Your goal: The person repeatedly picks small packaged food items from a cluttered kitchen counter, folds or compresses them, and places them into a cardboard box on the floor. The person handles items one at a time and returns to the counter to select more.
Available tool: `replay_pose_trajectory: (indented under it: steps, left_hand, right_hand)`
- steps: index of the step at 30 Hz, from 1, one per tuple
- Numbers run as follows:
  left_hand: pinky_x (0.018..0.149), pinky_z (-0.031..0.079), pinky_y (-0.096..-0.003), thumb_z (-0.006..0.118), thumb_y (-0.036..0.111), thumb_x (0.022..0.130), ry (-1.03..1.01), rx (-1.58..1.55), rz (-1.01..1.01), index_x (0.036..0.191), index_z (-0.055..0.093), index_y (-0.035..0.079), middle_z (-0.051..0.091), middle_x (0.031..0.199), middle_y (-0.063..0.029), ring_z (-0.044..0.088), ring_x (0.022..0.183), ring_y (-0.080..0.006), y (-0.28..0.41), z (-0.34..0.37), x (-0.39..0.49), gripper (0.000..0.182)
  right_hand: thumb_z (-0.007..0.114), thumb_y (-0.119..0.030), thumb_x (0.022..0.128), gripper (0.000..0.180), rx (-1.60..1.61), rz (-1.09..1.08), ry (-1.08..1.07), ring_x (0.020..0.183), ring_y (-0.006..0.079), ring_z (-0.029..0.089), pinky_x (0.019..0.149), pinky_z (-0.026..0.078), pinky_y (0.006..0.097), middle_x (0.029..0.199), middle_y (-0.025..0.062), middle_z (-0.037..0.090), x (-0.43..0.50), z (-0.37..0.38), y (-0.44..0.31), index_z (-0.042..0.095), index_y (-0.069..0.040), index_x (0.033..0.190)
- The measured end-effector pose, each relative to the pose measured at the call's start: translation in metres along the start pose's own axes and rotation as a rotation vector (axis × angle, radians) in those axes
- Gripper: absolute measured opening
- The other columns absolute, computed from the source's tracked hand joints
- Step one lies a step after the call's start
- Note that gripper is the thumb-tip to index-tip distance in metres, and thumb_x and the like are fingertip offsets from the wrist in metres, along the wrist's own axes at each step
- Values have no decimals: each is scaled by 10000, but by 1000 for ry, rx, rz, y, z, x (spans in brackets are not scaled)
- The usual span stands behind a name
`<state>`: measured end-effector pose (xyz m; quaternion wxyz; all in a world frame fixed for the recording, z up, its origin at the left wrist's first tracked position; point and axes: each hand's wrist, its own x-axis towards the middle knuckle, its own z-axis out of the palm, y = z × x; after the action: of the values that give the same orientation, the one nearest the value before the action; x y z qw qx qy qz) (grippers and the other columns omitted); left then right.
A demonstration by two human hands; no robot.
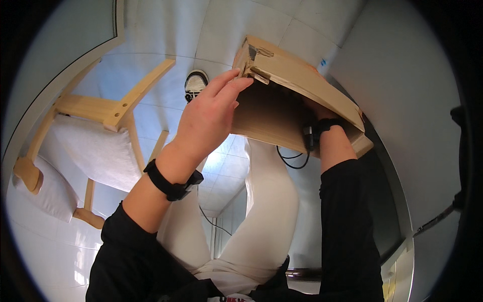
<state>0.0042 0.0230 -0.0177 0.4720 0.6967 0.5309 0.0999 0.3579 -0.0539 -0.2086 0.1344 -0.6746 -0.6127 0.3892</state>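
A worn cardboard box [268,117] is tilted over my right knee, its open side towards me. With its fingertips, my left hand [211,109] touches the box's upper left corner, where the cardboard is torn. My right hand [320,109] reaches inside the box; its fingers are hidden in shadow, so what they touch cannot be told. Each wrist wears a black strap with a small device, and a black cable [292,166] loops down below the box from the right one.
A wooden chair [88,107] with a pale cushion lies tipped at the left. My shoe [196,83] stands on the tiled floor [241,22] beyond my left hand. A pale panel [396,83] rises at the right, with a dark gap beside the box.
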Motion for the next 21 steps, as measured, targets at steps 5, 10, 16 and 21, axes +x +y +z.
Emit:
replay_pose_trajectory:
  steps: [5, 10, 16, 21]
  left_hand:
    - [926, 654, -427, 722, -133, 974, 6, 17, -14, 1492, 691, 166, 665, 1589, -144, 781, 1097, -352, 3, 0, 0, 599]
    - [993, 640, -454, 712, -90, 998, -38, 37, -69, 1520, 671, 182, 622, 1649, -126, 760, 1211, -366, 9, -4, -4, 591]
    - [1090, 616, -472, 723, -14, 1002, -48, 97, -50, 1551, 668, 188, 574, 1698, -144, 696, 1374, -387, 15, -7, -7, 587]
    - [1152, 593, -482, 714, -4, 989, -82, 159, -81, 1549, 684, 150, 562, 1714, -149, 656, 1436, -389, 21, -13, -17, 581]
  right_hand:
    - [755, -128, 1022, 448, -65, -19, -21, 1432, 369, 670, 1216, 531, 416, 1469, 206, 739, -4, -12, -17, 686, -44, 1457]
    - [617, 23, 1058, 608, 276, 511, -248, 1372, 306, 672, 1167, 545, 387, 1533, 118, 705, -27, -30, -42, 543, -75, 1654]
    - [651, -78, 1059, 605, 97, 448, -154, 1172, 232, 698, 1028, 571, 371, 1465, 89, 736, -44, 14, -22, 583, -78, 1661]
    - [661, -149, 1080, 540, 229, 653, -375, 1179, 251, 722, 1070, 561, 371, 1417, 131, 776, -54, 7, -41, 660, -36, 1609]
